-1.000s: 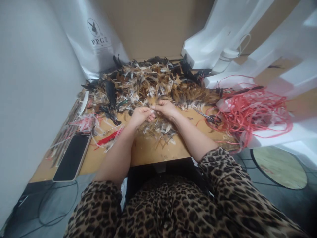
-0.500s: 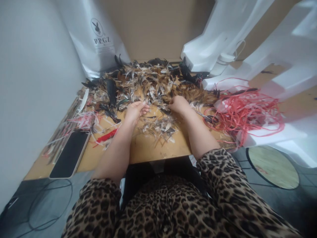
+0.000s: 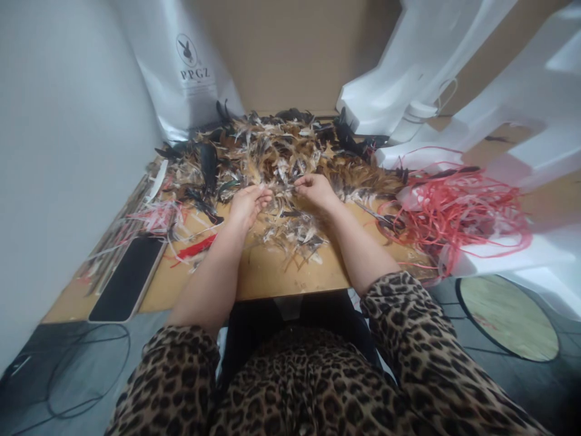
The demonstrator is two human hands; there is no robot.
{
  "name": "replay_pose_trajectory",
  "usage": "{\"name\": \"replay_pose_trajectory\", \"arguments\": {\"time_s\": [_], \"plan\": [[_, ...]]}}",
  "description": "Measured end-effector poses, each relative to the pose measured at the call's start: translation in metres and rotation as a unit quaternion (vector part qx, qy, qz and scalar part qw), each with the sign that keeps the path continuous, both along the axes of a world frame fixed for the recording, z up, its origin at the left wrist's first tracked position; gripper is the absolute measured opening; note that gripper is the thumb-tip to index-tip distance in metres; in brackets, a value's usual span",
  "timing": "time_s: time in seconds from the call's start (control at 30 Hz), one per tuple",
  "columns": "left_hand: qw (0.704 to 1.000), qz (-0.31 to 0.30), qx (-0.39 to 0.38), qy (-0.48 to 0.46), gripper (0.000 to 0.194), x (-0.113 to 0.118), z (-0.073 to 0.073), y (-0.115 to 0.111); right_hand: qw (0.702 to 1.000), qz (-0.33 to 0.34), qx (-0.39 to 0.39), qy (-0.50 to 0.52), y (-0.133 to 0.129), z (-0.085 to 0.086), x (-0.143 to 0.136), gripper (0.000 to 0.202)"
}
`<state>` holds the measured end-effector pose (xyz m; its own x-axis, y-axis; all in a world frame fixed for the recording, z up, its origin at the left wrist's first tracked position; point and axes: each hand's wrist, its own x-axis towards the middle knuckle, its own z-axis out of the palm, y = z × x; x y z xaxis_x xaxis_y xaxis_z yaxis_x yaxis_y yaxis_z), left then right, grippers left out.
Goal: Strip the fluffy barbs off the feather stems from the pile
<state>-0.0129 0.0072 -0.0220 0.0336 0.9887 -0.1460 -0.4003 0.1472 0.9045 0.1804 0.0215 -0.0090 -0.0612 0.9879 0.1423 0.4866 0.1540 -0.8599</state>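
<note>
A broad pile of brown, white and black feathers (image 3: pixel 281 136) covers the far middle of the table. At its front edge my left hand (image 3: pixel 247 204) is closed in a pinch, thumb against forefinger, on what look like small feathers; its other fingers are loosely curled. My right hand (image 3: pixel 318 191) faces it, a short gap away, with thumb and forefinger pinched on what seems a feather, too small to see clearly. Between and below the hands lies a smaller scatter of loose feathers (image 3: pixel 302 233) on the wooden tabletop (image 3: pixel 272 275).
Left on the table lie a phone (image 3: pixel 127 280), thin sticks (image 3: pixel 111 242), pink-white strips (image 3: pixel 158 218) and a red strip (image 3: pixel 196 247). Scissors (image 3: pixel 385 221) lie beside tangled red ribbon (image 3: pixel 467 212) at right. A white bag (image 3: pixel 195 91) stands behind. A round stool (image 3: pixel 508 318) is below right.
My right hand has moved left, away from the right part of the pile and closer to my left hand. My left hand has stayed nearly in place. The view has shifted slightly.
</note>
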Motion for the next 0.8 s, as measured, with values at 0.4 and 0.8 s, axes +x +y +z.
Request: {"name": "replay_pose_trajectory", "arguments": {"time_s": [0.4, 0.8], "plan": [[1.000, 0.008, 0.001, 0.009, 0.015, 0.001, 0.006, -0.004, 0.983, 0.061, 0.104, -0.141, -0.020, 0.001, -0.017, 0.018], [1.000, -0.008, 0.000, 0.015, 0.016, 0.005, 0.001, -0.004, 0.968, 0.038, 0.038, -0.247, -0.022, -0.009, -0.033, 0.014]]}}
